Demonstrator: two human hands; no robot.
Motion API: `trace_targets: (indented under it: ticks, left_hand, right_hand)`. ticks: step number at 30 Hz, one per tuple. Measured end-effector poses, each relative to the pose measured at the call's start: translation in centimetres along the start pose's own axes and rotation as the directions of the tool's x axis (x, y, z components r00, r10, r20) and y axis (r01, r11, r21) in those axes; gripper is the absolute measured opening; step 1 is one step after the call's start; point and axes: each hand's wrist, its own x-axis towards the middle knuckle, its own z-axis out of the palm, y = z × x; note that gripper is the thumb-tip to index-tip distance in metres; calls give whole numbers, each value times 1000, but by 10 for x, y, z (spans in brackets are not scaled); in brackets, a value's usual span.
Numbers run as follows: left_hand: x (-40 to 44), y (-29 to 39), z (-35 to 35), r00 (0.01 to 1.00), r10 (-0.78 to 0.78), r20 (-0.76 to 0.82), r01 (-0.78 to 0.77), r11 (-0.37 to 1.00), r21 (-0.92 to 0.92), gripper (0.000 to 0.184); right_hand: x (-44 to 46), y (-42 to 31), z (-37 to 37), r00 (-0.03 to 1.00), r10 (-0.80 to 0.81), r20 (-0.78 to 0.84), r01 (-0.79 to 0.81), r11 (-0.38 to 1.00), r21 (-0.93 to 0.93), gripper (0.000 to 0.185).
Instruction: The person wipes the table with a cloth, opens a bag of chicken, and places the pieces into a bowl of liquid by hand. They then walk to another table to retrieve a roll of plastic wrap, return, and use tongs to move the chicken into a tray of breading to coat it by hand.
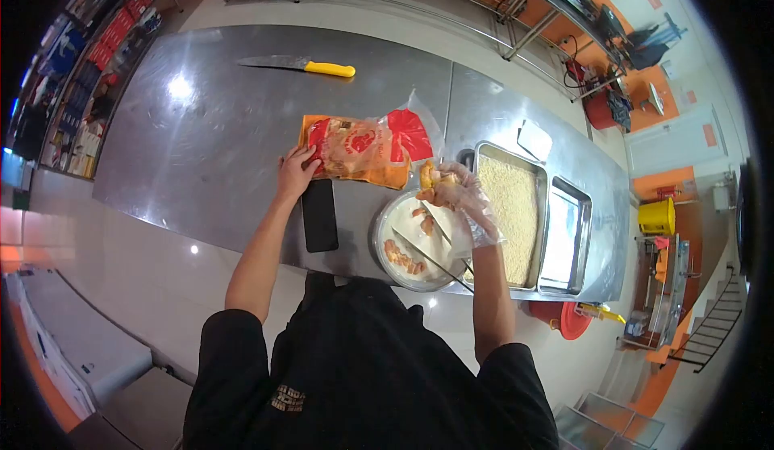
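1. A steel table (185, 168) carries everything at hand, its surface reaching well past the work on the left.
2. On its right part sits a deep steel tray (541, 216), spread with pale crumbs (509, 216).
3. A second steel tray (562, 240), narrower in view and shiny inside, stands just beside it on the far right.
4. The printed plastic package (355, 148), red and orange, lies flat in front of the person, between the two hands; a clear flap of plastic sticks up at its right end.
5. A round bowl (376, 244) stands near the table's front edge, left of the crumbs, with a white mixture inside.
6. Farther back lies a knife (310, 66), yellow handle to the right, well apart from the package.
7. A black phone (320, 216) rests left of the bowl, just below the package.
8. Thin metal tongs (431, 258) lean across the bowl, their tips over the white mixture.
9. The right hand (461, 192), in a clear glove, is closed around meat pieces (431, 182) above the bowl's far rim.
10. The left hand (297, 168) touches the package's left edge, fingers bent; whether it pinches the plastic cannot be told.
11. Smaller chunks of meat (403, 258) lie in the bowl.
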Motion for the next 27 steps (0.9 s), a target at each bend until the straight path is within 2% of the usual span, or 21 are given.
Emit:
trace_targets:
  ticks: [1,3,5,7,8,9,11,13,15,16,17,19,20,21,24,25,26,27]
  left_hand:
    - [1,-3,2,1000,11,3,-11,1000,1,42]
    - [4,-6,2,999,34,18,-34,999,-21,42]
    - [4,-6,4,999,41,12,-41,999,-27,42]
    - [5,-5,2,999,30,19,-29,999,-42,43]
    - [5,-3,0,999,34,19,-33,999,-38,43]
    - [5,-1,-1,999,31,23,-30,998,-59,43]
    - [6,-2,-2,999,30,29,-28,997,-75,42]
    - [8,-7,-1,995,-39,97,50,992,-117,40]
    - [3,-5,-8,996,-38,84,50,989,-139,36]
    - [1,-4,-14,995,-67,79,80,981,-174,34]
    - [0,-6,-17,993,-95,74,109,971,-211,33]
    - [-7,-19,-22,994,-103,28,107,972,-208,29]
    - [-15,-23,-27,995,-84,-56,71,976,-208,26]
    - [-24,-27,-32,988,-65,-138,36,978,-204,24]
    - [-55,-39,-47,982,-110,-150,81,978,-191,20]
    - [-70,-45,-42,981,-15,-195,-17,987,-158,20]
    - [-80,-48,-40,968,80,-237,-112,986,-125,21]
    - [-87,-43,-40,968,81,-236,-114,985,-127,21]
  right_hand:
    - [-8,-2,6,1000,-8,-7,8,1000,4,37]
    - [-22,-6,18,994,-66,-88,67,998,17,24]
    - [-25,6,3,994,-86,-71,84,996,-39,24]
    - [-29,16,-6,984,-94,-153,81,993,-91,25]
    - [-32,16,-10,983,-122,-139,94,977,-192,26]
    - [-35,16,-14,982,-125,-138,98,977,-188,26]
    - [-45,20,-19,976,-6,-218,0,1000,-27,29]
    - [-51,29,-17,971,-17,-240,22,1000,16,25]
    - [-60,32,-16,953,104,-285,28,906,423,24]
    - [-57,49,-37,988,75,-137,4,865,502,31]
    - [-63,45,-36,987,70,-141,10,864,504,31]
    - [-76,28,-23,996,42,-74,17,750,661,40]
    - [-78,24,-18,993,77,-86,8,695,719,47]
    - [-81,22,-10,993,72,-90,15,692,722,47]
    - [-87,31,7,996,-77,-37,79,673,735,36]
    - [-86,37,10,996,-80,-37,82,670,738,36]
    - [-84,43,12,992,-113,-51,118,739,664,35]
    - [-84,49,13,988,-143,-64,153,800,580,35]
